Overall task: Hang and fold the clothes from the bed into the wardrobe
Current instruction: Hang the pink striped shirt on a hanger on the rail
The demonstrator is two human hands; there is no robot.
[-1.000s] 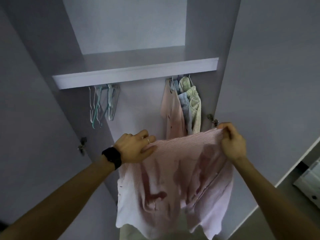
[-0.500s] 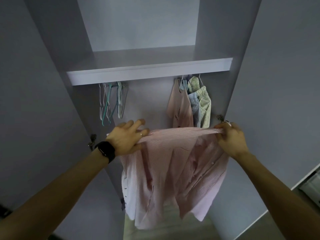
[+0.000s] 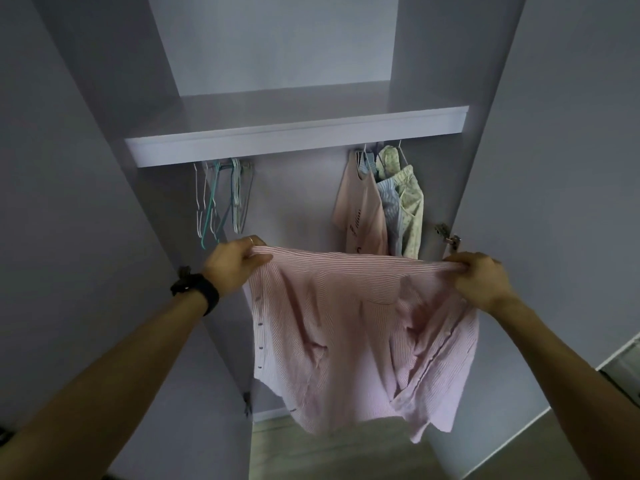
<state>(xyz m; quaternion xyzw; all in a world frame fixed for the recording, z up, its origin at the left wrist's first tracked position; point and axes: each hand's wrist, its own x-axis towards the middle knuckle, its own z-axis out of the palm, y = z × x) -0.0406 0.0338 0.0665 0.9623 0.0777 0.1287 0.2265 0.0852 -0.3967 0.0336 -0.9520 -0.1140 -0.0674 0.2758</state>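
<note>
**At the open wardrobe, a pink striped shirt held between two hands**

Near the middle of the head view, in front of the hanging space, the pink striped shirt is held up in the air by its upper edge. The left hand grips the left end of this edge, with the fingers curled over the cloth and the thumb pressed under it. The right hand grips the right end, where the cloth is bunched inside the closed fingers. Between the two hands the edge is pulled almost straight, and the rest of the shirt hangs down loose and wrinkled. A row of small buttons runs down its left side. On the left wrist there is a black watch, and a ring is on one finger of this hand.

Farther away, a white shelf crosses the wardrobe. Under it on the left hang several empty hangers, close together. Under it on the right hang three garments, touching each other: a peach top, a blue striped garment and a pale floral garment. The lower part of the peach top is hidden behind the held shirt. A metal hinge sits on the right wall, just above the right hand. Both doors stand open at the sides. Below the shirt a light floor is visible.
</note>
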